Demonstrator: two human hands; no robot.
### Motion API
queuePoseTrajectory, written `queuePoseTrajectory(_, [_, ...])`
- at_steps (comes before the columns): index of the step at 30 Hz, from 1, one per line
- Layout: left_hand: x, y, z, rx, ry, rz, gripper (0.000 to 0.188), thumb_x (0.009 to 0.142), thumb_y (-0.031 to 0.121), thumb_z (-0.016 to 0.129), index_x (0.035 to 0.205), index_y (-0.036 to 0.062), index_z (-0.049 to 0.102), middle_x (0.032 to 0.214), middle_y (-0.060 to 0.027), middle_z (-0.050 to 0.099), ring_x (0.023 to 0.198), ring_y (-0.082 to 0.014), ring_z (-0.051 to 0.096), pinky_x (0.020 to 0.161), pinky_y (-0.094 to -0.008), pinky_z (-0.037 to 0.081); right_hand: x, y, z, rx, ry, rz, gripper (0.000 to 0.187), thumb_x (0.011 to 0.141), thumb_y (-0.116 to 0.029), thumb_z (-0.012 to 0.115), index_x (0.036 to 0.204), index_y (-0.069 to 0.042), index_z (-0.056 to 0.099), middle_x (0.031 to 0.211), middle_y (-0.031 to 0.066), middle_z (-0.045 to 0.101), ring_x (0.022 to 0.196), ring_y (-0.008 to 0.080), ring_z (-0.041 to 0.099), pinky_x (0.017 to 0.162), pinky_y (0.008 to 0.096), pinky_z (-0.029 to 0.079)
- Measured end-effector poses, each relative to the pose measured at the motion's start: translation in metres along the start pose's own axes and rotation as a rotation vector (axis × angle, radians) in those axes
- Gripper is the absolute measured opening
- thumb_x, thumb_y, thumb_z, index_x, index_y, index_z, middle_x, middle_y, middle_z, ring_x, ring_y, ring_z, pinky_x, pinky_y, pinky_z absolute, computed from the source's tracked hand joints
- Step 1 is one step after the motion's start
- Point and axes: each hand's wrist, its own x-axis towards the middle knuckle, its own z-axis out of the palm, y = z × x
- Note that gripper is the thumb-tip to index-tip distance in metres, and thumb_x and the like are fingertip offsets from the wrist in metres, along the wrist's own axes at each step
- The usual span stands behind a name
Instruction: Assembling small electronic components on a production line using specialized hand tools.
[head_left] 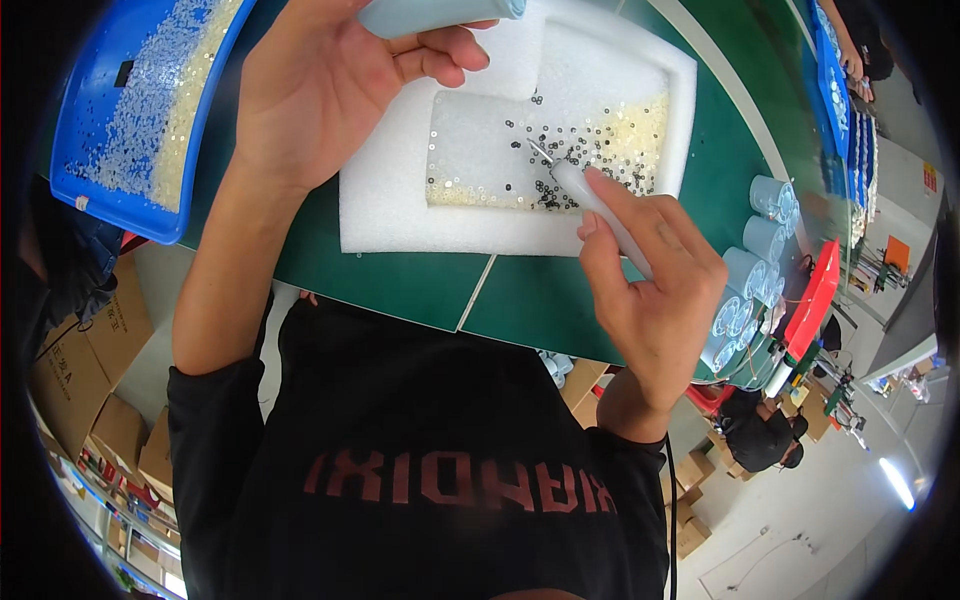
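Foam tray (385, 230) lies before us; our right hand (665, 275) pinches a white pen-shaped tool (605, 208) over black rings (549, 196), our left hand (322, 120) grips a light-blue cylinder (435, 15).

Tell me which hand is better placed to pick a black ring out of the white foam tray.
Right, most likely: the right hand holds a pointed tool with its tip near black rings in the foam tray. The left hand is farther away and holds a light-blue object.
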Motion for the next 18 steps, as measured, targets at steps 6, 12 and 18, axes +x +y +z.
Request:
queuePoseTrajectory(6, [0.0008,-0.0011,-0.0044,-0.012,-0.037,-0.008,0.061,0.088,0.04,0.053,0.123,-0.008,0.043,0.098,-0.0215,0.063,0.078,-0.0244,0.066,0.065,-0.0314,0.054,0.0045,0.002,0.0029,0.0,0.029,0.029,0.027,0.076,0.0,0.068,0.103,-0.005,0.07,0.076,0.0094,0.064,0.057,0.0193,0.066,0.049,0.0283,0.05])
queuePoseTrajectory(12, [0.0,-0.001,-0.0028,-0.024,-0.035,0.001,0.058,0.089,0.037,0.054,0.123,-0.0088,0.043,0.098,-0.0227,0.062,0.078,-0.0252,0.067,0.065,-0.0326,0.055,0.0074,-0.0032,0.0049,0.018,0.002,0.093,0.025,0.077,-0.002,0.066,0.102,-0.005,0.071,0.075,0.0103,0.065,0.058,0.0162,0.059,0.054,0.027,0.047])
queuePoseTrajectory(18, [-0.0021,0.0004,-0.0013,-0.04,-0.018,-0.012,0.059,0.088,0.035,0.054,0.124,-0.0102,0.041,0.099,-0.0236,0.062,0.079,-0.0268,0.067,0.066,-0.0336,0.055,0.009,-0.0058,0.0086,-0.006,0.011,0.101,0.025,0.077,-0.002,0.067,0.101,-0.006,0.071,0.073,0.0105,0.064,0.056,0.0172,0.057,0.051,0.0268,0.045])
